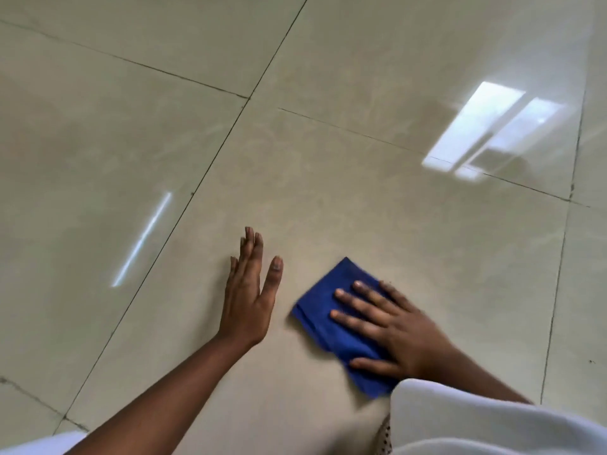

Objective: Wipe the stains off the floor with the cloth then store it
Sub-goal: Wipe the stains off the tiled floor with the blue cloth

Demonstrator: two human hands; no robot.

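Blue folded cloth (pixel 341 326) lies flat under spread right hand (pixel 391 330); left hand (pixel 249 297) spread.

A right hand (pixel 391 326) presses flat on a folded blue cloth (pixel 331 320) on glossy beige floor tiles (pixel 295 178), the left hand (pixel 248 293) spread flat beside it.

Bright window glare was mirrored on the glossy floor (pixel 328 159) beyond the grip; edges seemed slightly blurred.

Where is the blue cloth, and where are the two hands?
blue cloth (pixel 323 302), head view, bare upper-left part.
right hand (pixel 391 326), head view, back of hand.
left hand (pixel 248 300), head view, back of hand.
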